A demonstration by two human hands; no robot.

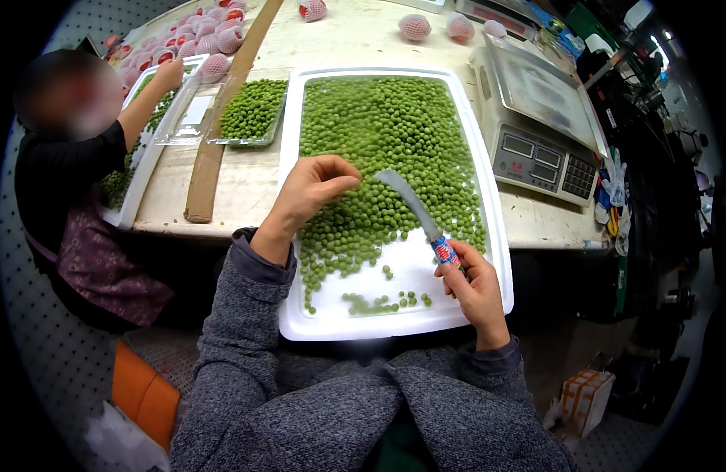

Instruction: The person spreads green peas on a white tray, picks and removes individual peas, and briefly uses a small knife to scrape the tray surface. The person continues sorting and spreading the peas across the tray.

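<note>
Before me a white foam tray (501, 248) holds a thick layer of shelled green peas (392, 141), thinning to bare foam at the near end. My right hand (475, 283) grips a knife with a curved metal blade (413, 197) by its handle (446, 252), which is wrapped in printed red and blue material. The blade slants up and left over the peas. Above the peas, left of the blade tip, is my left hand (310, 192), thumb and forefinger pinched together. No object shows between them.
A clear plastic box of peas (254, 109) stands left, its lid open beside a cardboard strip (212, 171). Farther left, a person's hand (169, 74) reaches over another foam tray (130, 206). Net-wrapped fruit (206, 44) lies behind. A digital scale (542, 159) stands right.
</note>
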